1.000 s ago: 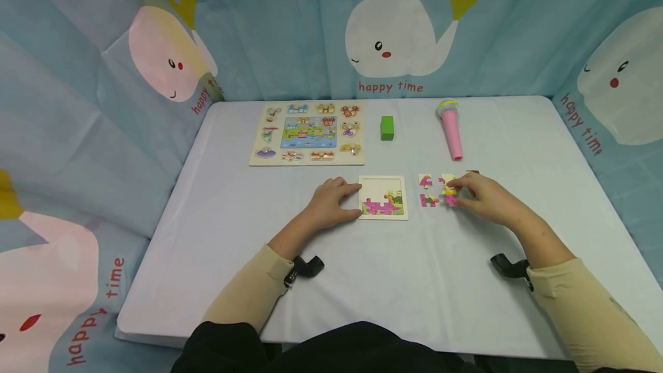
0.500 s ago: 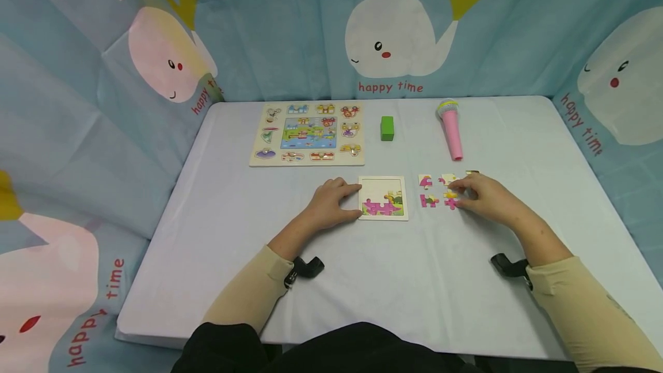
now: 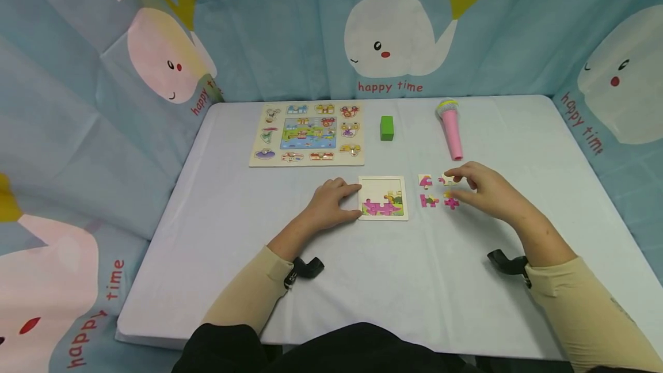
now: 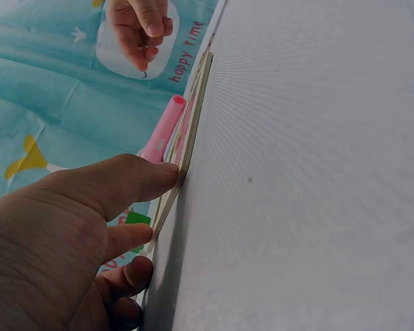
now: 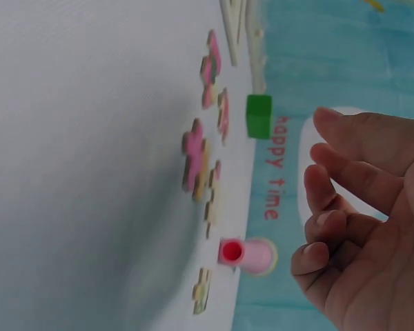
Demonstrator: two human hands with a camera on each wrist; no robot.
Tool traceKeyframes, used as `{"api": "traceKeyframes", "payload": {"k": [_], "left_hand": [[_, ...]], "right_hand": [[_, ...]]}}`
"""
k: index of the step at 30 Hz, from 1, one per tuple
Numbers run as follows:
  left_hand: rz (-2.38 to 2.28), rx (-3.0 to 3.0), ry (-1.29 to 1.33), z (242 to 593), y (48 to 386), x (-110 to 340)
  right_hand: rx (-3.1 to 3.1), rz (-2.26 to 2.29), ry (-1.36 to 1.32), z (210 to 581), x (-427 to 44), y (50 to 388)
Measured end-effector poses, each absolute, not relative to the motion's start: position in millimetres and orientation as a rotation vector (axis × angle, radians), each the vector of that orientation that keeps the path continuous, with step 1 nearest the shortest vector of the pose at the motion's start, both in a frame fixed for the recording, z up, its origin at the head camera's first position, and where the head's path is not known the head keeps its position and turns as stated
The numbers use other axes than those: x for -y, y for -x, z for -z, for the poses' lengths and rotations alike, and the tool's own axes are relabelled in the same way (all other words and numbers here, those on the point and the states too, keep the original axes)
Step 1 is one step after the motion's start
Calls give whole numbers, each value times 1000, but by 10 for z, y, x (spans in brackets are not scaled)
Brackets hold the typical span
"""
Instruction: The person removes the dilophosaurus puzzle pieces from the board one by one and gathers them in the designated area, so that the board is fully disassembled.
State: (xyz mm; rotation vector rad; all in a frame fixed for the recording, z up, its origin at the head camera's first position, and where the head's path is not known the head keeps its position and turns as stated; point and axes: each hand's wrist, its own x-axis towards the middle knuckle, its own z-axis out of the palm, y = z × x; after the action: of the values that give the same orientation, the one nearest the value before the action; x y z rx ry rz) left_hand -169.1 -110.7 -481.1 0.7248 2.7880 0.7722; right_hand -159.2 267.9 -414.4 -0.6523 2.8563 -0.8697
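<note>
In the head view, my left hand touches the left edge of a small square puzzle board, thumb and forefinger spread along that side. Pink and green pieces fill the lower part of its recess. The left wrist view shows the thumb against the edge of the puzzle board. My right hand hovers over loose jigsaw pieces, including a pink piece and a paler piece, partly hidden by its fingers. In the right wrist view, my right hand holds nothing, with thumb and forefinger apart.
A wooden peg puzzle lies at the back left of the white table. Right of it stand a green block and a pink toy microphone. Two more loose pieces, a pink piece and another piece, lie beside the board.
My right hand has risen off the loose pieces, its thumb and forefinger farther apart, and its wrist has shifted slightly. My left hand and the puzzle board have stayed put.
</note>
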Motion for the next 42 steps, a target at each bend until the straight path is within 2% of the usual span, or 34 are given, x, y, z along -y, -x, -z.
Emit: {"api": "traceKeyframes", "payload": {"k": [10,27,42], "left_hand": [[-772,-2784,-723,4794,1689,1123],[-778,-2779,-720,4791,1688,1120],[-767,-2778,-734,4791,1689,1107]], "right_hand": [[-2798,941,711,4085,-2359,1617],[-2696,934,734,4285,-1840,1705],[-2650,840,579,4431,-1701,1800]]}}
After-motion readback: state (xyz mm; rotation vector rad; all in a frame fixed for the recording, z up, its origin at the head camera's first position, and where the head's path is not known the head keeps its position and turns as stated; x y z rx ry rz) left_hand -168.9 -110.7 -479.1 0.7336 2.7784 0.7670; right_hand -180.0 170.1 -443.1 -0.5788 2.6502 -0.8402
